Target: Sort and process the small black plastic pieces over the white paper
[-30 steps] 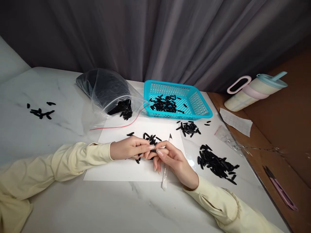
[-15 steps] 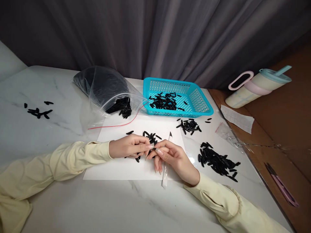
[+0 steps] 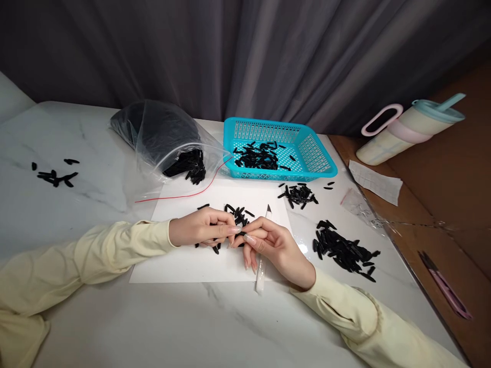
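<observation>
left hand [image 3: 203, 227] and right hand [image 3: 279, 250] pinch a piece [image 3: 241, 233]; a loosened fingertip could drop it into the pile [image 3: 240, 215] just beyond them.

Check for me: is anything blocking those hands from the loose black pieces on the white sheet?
Nothing visible is. The left hand and right hand meet over the black pieces, appearing to pinch a dark piece together. The pen-like tool passes under the right hand, off to one side, so it hardly seems in the way.
</observation>
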A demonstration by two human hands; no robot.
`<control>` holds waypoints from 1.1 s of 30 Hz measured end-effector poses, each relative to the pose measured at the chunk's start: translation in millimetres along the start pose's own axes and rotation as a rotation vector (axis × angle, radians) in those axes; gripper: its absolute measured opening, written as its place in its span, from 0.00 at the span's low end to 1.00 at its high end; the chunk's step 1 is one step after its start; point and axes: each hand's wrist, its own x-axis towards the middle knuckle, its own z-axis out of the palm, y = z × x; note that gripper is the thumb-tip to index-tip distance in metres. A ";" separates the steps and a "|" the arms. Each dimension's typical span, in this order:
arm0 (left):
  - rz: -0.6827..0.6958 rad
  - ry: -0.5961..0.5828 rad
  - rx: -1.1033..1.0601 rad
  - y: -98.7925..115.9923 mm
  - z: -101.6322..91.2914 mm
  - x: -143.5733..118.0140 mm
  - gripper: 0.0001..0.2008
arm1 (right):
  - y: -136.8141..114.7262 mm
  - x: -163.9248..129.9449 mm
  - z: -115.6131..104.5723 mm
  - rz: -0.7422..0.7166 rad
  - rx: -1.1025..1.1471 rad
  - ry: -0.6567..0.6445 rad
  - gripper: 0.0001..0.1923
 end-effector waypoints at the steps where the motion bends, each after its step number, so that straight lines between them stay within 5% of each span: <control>1: 0.001 -0.001 -0.004 0.1 -0.2 -0.1 0.15 | 0.1 0.0 0.2 -0.003 0.002 0.002 0.08; 14: 0.026 0.053 0.058 -2.0 2.7 0.1 0.15 | -0.4 -3.6 5.2 -0.008 -0.058 0.024 0.08; 21: 0.023 0.064 0.117 0.9 5.3 0.7 0.16 | 1.0 -3.6 9.0 0.043 -0.086 0.062 0.20; 33: 0.019 0.158 0.188 -0.3 7.7 1.8 0.14 | 1.7 -4.4 8.9 -0.042 -0.216 0.142 0.16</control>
